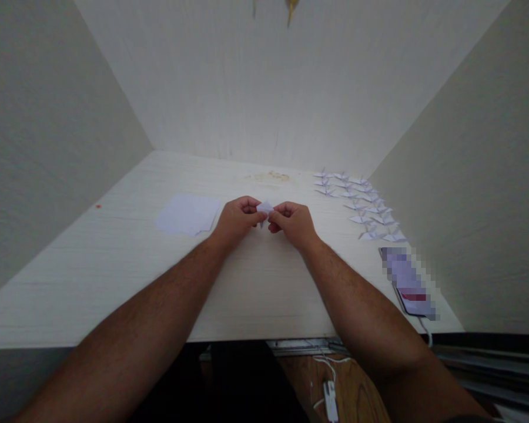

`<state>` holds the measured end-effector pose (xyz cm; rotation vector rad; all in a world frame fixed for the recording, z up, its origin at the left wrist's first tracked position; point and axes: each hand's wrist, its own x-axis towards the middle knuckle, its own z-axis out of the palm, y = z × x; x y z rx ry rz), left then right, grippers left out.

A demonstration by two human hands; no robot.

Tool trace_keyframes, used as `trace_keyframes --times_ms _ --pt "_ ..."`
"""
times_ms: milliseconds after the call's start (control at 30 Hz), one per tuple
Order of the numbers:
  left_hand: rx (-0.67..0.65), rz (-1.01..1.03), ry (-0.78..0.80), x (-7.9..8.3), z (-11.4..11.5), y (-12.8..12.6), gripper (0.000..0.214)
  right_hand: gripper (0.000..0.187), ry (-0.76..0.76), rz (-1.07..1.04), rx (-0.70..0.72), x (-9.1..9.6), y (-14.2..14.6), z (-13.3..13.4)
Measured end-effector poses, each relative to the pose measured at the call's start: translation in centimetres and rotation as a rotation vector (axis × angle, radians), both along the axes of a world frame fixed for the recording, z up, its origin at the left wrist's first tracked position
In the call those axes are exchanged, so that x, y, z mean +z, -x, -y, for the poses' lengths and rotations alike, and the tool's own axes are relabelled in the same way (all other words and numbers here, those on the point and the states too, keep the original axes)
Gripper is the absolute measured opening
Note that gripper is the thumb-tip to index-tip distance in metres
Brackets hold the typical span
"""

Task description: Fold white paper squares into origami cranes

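Note:
Between my two hands, above the middle of the table, is a small folded piece of white paper (pixel 265 207) with a point at its top and another hanging below. My left hand (pixel 243 216) pinches its left side with thumb and fingers. On the other side my right hand (pixel 292 221) is closed with thumb and fingertips on the paper's right edge. The fingers hide part of the folds. Left of my left hand lies a stack of white paper sheets (pixel 187 214).
Several folded paper cranes (pixel 355 205) stand in rows at the back right. A phone (pixel 405 279) with a white cable (pixel 427 333) lies near the right wall. Walls enclose the white table (pixel 114 264) on three sides. A power strip (pixel 330 400) is on the floor.

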<state>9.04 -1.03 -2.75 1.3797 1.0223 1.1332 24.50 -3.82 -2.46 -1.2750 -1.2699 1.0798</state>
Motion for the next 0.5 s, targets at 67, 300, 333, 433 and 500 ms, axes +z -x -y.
trace_keyframes --times_ms 67,300,333,433,500 --pt "0.005 -0.008 0.001 0.05 0.02 0.0 0.024 0.013 -0.001 -0.003 0.004 0.01 0.02 0.01" --pt "-0.002 -0.004 0.013 0.09 0.09 -0.02 0.023 0.014 -0.016 0.017 0.002 0.01 0.02 0.06" --pt "0.0 -0.007 0.016 0.06 0.08 -0.03 0.023 0.014 -0.014 0.026 -0.002 0.04 0.02 0.1" --pt "0.002 -0.013 0.024 -0.05 0.05 -0.06 0.023 0.014 -0.008 0.059 -0.015 0.16 0.04 0.23" --pt "-0.006 0.0 0.033 -0.07 0.09 -0.07 0.024 0.014 -0.019 0.075 -0.02 0.22 0.05 0.29"
